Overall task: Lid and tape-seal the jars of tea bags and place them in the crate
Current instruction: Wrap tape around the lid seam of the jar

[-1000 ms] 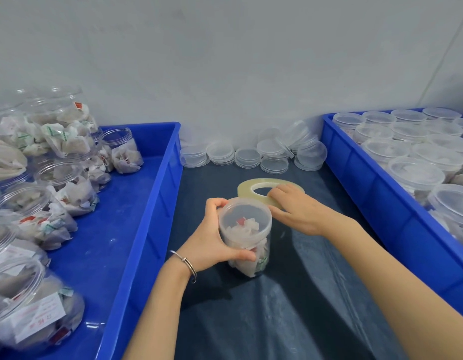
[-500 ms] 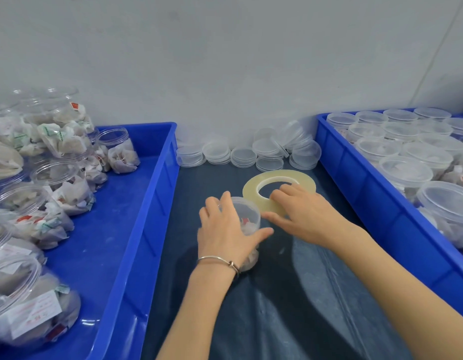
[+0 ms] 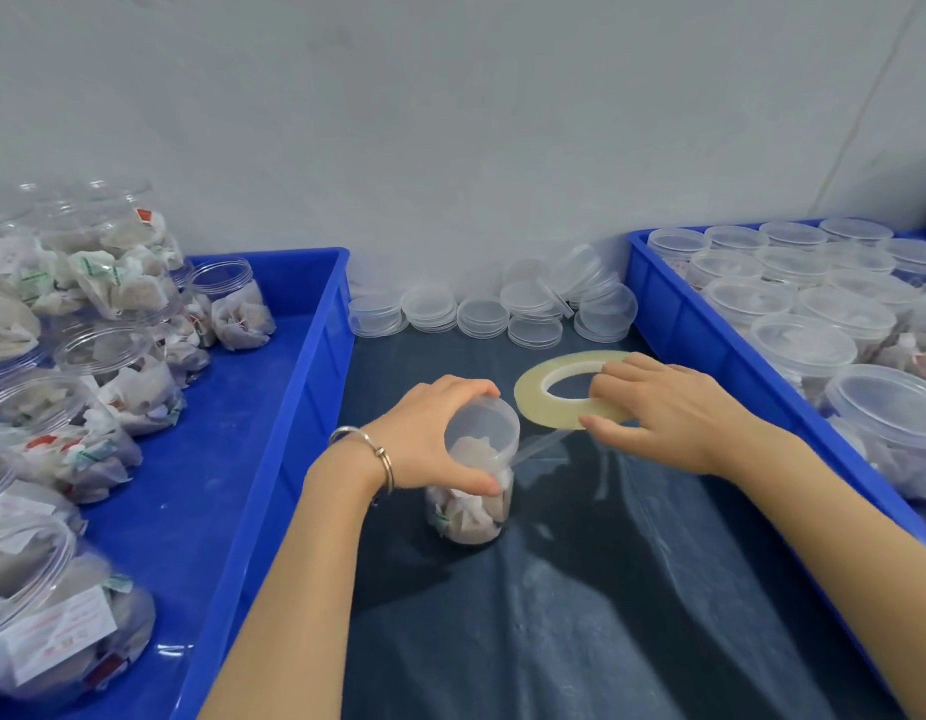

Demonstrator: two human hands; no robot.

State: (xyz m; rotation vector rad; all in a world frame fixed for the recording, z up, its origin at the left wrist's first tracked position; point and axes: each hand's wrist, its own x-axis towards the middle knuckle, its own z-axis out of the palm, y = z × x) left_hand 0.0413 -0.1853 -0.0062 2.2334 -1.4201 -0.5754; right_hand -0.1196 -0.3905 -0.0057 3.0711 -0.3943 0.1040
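Head view: my two hands work at the dark worktop (image 3: 580,615).
Jar (image 3: 471,504): clear plastic, lidded, stuffed with pale tea bags, upright between two blue crates.
Left hand (image 3: 440,433): curled round the jar's lid.
Right hand (image 3: 663,407): pinching the tape roll (image 3: 549,402), a clear strip running to the jar.

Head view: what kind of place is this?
Probably a small hand-packing station: blue crates of tea-bag jars, stacked clear lids by the wall, and a tape roll.
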